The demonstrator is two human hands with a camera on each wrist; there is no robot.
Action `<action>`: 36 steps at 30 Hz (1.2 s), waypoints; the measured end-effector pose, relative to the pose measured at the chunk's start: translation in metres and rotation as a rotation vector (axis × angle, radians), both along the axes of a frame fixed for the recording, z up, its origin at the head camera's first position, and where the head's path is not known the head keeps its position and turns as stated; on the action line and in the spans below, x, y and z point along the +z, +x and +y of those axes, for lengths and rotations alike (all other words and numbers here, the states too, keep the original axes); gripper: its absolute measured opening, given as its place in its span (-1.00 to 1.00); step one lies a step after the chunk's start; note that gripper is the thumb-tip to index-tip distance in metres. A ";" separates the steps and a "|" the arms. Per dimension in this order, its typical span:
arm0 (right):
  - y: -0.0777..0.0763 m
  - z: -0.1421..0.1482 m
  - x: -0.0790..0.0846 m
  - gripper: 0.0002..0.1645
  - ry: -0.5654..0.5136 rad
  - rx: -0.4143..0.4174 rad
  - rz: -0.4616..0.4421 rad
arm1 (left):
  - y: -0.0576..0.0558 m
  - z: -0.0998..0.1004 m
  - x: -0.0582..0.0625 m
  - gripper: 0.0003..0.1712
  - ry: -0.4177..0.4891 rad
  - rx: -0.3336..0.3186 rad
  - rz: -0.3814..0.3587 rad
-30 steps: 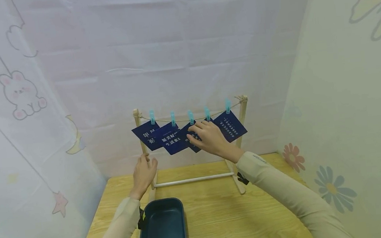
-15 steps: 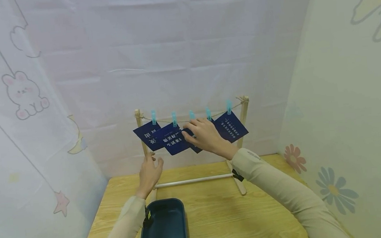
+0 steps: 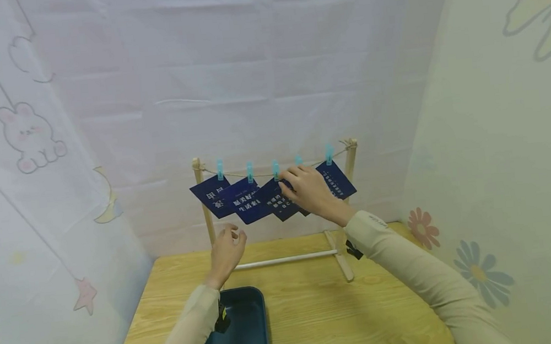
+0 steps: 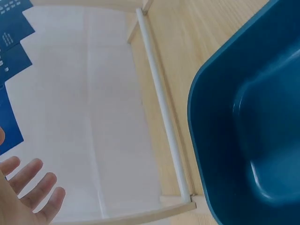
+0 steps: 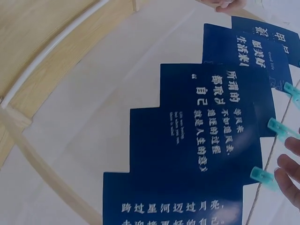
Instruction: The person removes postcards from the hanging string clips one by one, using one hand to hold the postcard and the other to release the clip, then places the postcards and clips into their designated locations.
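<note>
Far left, a pale rabbit drawing (image 3: 32,141) is printed on the wall, and then straight to the line: a dark-blue square paper card (image 3: 210,196) with white lettering hangs by its corner at 12 o'clock from the left hand (image 3: 227,251). That left hand is in mid-air, its fingers loosely bent and apart, with nothing in its grasp! At 6 o'clock from it, a deep teal-blue rounded rectangular tub (image 3: 242,338) sits on the yellow wood-grain table (image 3: 319,312), partly behind the beige sleeve (image 3: 183,333). Moving right, a second dark-blue card (image 3: 245,211) overlaps the first, and a third dark-blue card (image 3: 275,209) overlaps that. A slim white rod (image 3: 286,259) runs across at 7 o'clock from the right hand (image 3: 309,191). And this one is close: its fingertips are right at the turquoise plastic clip (image 5: 263,177) above the fourth dark-blue card (image 5: 187,147)! Thumb and forefinger show a gap, nothing clamped between; whether a fingertip touches the clip, one cannot tell. At 3 o'clock from that hand, the fifth dark-blue card (image 3: 337,180) hangs clipped beside the pale wooden rack post (image 3: 351,160), and on the right wall at 4 o'clock blooms a printed grey-blue flower (image 3: 484,272).
</note>
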State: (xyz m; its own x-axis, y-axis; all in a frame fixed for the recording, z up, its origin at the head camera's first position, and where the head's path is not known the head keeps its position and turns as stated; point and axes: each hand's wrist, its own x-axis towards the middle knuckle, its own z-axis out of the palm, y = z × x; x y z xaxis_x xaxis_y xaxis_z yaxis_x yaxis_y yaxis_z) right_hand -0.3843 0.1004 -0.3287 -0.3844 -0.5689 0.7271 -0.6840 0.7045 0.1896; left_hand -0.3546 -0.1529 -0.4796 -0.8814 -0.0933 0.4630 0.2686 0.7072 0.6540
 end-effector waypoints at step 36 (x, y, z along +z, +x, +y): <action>-0.038 0.097 0.045 -0.53 0.004 -0.232 -0.224 | -0.005 0.153 -0.007 -0.69 0.064 -0.318 -0.015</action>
State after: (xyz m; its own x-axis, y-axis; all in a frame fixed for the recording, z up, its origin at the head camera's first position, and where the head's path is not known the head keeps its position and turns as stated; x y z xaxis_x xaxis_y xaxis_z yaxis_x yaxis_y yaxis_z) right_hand -0.4225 0.1970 -0.2837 -0.6547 -0.4502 0.6072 -0.5301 0.8461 0.0557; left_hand -0.3599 0.0001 -0.4870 -0.8778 0.1597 0.4517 0.4596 0.5465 0.7001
